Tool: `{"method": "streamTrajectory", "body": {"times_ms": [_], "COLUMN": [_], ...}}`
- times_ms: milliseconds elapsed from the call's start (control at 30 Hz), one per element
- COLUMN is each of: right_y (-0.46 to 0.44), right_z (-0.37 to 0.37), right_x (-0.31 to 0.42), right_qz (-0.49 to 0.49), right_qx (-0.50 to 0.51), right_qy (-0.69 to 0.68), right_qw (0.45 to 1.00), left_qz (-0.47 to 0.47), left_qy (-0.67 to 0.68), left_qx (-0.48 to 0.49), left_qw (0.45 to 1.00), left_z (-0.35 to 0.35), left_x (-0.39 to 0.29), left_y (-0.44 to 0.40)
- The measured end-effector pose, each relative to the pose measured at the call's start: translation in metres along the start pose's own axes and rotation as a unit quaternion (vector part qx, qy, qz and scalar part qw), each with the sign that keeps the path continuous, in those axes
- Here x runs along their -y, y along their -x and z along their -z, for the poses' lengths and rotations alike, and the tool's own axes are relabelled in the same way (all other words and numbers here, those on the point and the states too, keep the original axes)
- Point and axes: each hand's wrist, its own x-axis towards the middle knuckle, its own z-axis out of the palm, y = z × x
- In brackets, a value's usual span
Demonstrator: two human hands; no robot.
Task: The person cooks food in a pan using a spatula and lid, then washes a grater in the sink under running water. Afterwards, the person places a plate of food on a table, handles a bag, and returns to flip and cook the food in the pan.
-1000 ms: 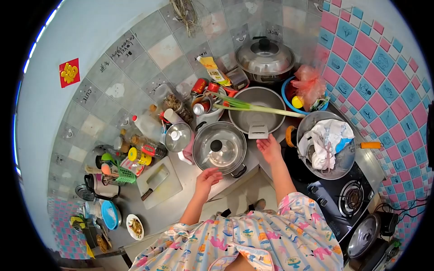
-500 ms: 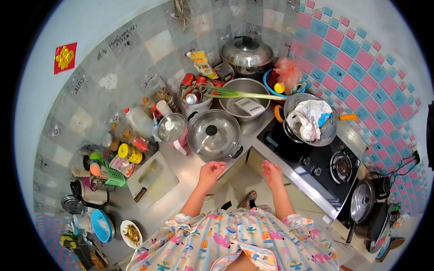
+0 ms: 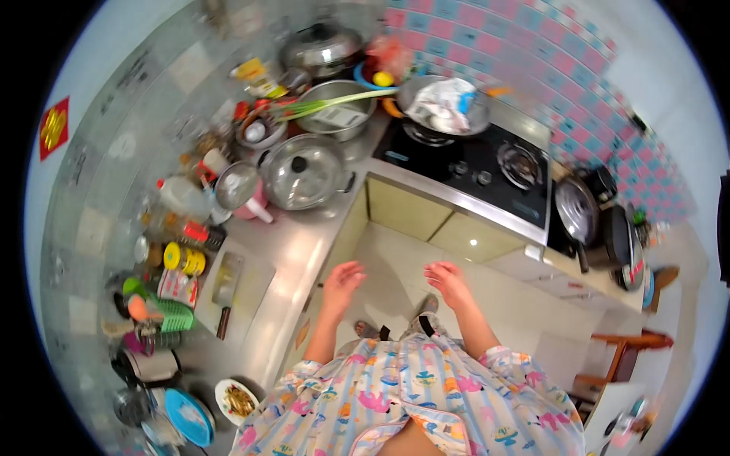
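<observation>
My left hand (image 3: 344, 284) hangs in the air over the floor, just off the counter edge, with its fingers loosely bent and apart. Level with it, my right hand (image 3: 447, 283) is held out with fingers stretched and nothing in them. Neither touches anything. Nearest on the left is a white cutting board (image 3: 255, 298) with a cleaver (image 3: 226, 283) lying on it. Beyond my hands stands a pan with a glass lid (image 3: 323, 178) on the counter. A steel basin (image 3: 363, 125) behind it holds a white grater (image 3: 339, 116), and a green onion (image 3: 346, 99) lies across its rim.
A black gas stove (image 3: 475, 178) fills the right-hand counter, with a wok (image 3: 482, 118) holding a crumpled plastic bag (image 3: 441, 105). Bottles, a yellow-lidded jar (image 3: 184, 259) and a plate of food (image 3: 222, 395) line the left. A wooden chair (image 3: 620, 357) stands at lower right.
The view has turned to the right and backed away from the counter, showing more floor. My hands have stayed raised and apart, and the right fingers look more stretched.
</observation>
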Motion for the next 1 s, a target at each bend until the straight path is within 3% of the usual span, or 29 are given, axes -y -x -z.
{"method": "streamTrajectory", "body": {"times_ms": [267,400,667,1000], "right_y": [0.022,0.056,0.15,0.209], "right_z": [0.046,0.134,0.383,0.546], "right_x": [0.007,0.022,0.009,0.003], "right_qz": [0.095,0.138,0.117,0.11], "right_qx": [0.029,-0.052,-0.284,-0.382], "right_qy": [-0.059,-0.052,-0.096,-0.187], "right_qw": [0.993,0.988,0.947,0.899], "left_qz": [-0.006,-0.005,-0.021,-0.059], "left_qy": [-0.054,-0.072,-0.184,-0.228], "left_qx": [-0.014,0.057,0.215,0.328], "left_qw": [0.998,0.996,0.959,0.915], "left_z": [-0.052,-0.138,-0.358,-0.56], "left_x": [-0.001,0.015,0.04,0.103], "left_y": [0.025,0.034,0.051,0.066]}}
